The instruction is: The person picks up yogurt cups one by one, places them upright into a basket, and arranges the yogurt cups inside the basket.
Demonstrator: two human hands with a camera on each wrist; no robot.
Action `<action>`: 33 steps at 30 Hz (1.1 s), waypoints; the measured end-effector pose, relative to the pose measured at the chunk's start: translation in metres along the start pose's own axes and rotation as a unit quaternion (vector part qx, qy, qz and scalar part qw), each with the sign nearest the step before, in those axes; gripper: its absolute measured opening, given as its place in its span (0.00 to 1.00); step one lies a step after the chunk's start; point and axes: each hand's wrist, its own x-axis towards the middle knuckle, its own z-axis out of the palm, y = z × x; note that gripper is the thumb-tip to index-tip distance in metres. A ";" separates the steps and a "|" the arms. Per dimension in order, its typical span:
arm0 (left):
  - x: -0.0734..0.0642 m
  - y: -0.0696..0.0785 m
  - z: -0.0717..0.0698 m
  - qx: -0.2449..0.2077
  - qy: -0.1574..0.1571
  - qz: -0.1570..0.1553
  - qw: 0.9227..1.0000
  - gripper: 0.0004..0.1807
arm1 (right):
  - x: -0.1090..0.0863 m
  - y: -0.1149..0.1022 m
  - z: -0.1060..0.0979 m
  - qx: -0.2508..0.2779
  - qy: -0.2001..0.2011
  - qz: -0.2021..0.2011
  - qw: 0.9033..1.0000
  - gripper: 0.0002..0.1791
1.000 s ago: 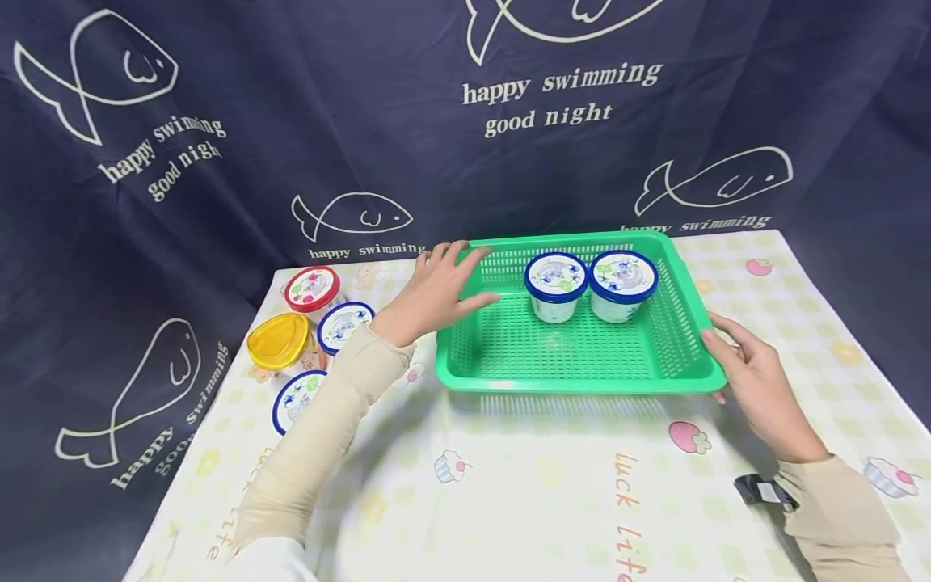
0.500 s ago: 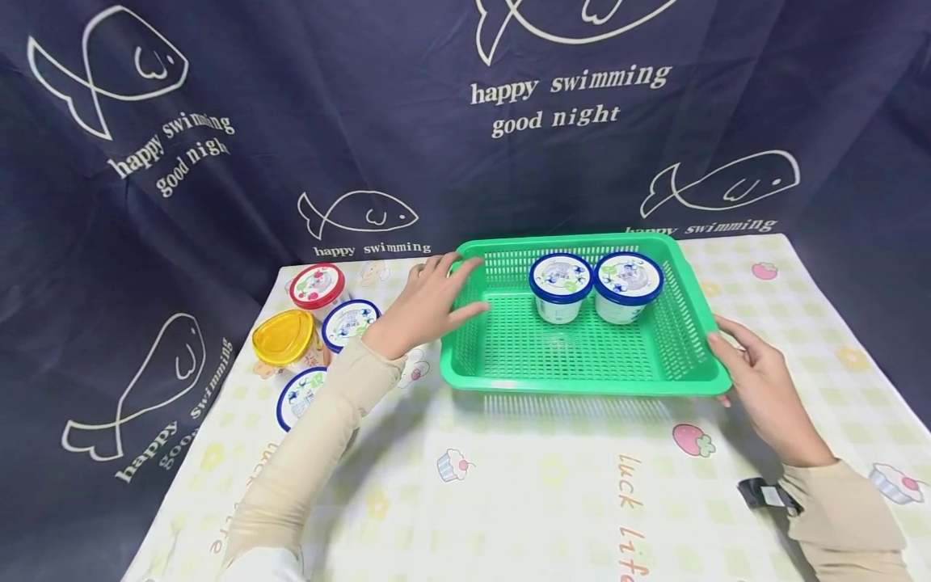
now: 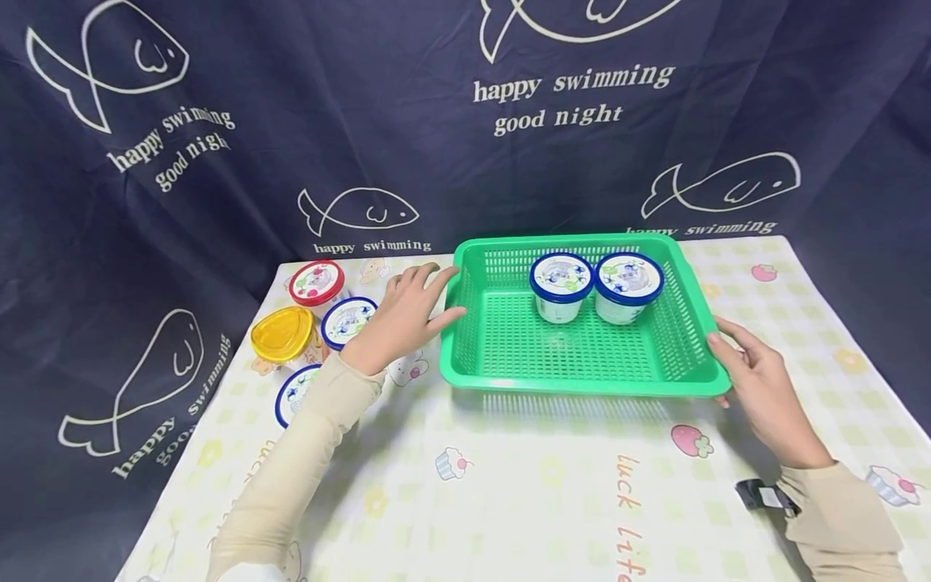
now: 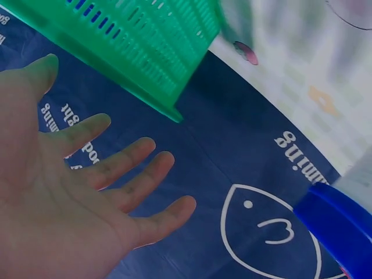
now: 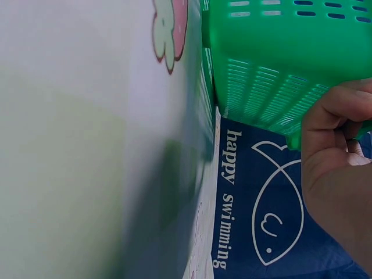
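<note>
My right hand (image 3: 760, 388) grips the right rim of a green plastic basket (image 3: 582, 387), and the right wrist view shows its curled fingers (image 5: 328, 113) at the basket's end. Inside the basket, towards the back, two white tubs with blue lids stand upright side by side: one tub (image 3: 560, 279) to the left, another tub (image 3: 629, 283) to the right. My left hand (image 3: 400, 319) hovers by the basket's left rim, fingers spread and nothing held. The left wrist view shows its bare palm (image 4: 64, 197) apart from the basket.
Left of the basket stand a red-lidded tub (image 3: 317, 283), a yellow-lidded tub (image 3: 282, 335), a blue-lidded tub (image 3: 347, 322) and a nearer blue-lidded tub (image 3: 292, 398), partly behind the left sleeve. A dark blue curtain (image 3: 436, 162) hangs behind the patterned tablecloth (image 3: 524, 493).
My left hand has drawn back to the left, away from the basket's left rim. My right hand keeps its grip, and the tubs in the basket stay put.
</note>
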 end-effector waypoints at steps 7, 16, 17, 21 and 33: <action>-0.006 -0.008 -0.002 -0.003 -0.002 -0.018 1.000 0.37 | 0.001 0.002 -0.002 0.011 0.000 0.007 1.000 0.31; -0.018 -0.021 0.002 -0.009 0.010 -0.032 0.999 0.33 | 0.002 0.003 0.000 -0.013 0.003 0.002 1.000 0.31; -0.019 -0.022 0.003 -0.008 0.008 -0.035 0.999 0.33 | 0.002 0.003 0.000 -0.017 0.003 0.003 1.000 0.31; -0.024 -0.026 0.004 -0.002 -0.001 -0.046 0.999 0.34 | 0.003 0.004 -0.001 -0.031 0.004 0.008 0.999 0.31; -0.033 -0.033 0.006 0.013 -0.021 -0.077 0.997 0.34 | 0.002 0.003 0.000 -0.035 0.004 0.011 0.999 0.31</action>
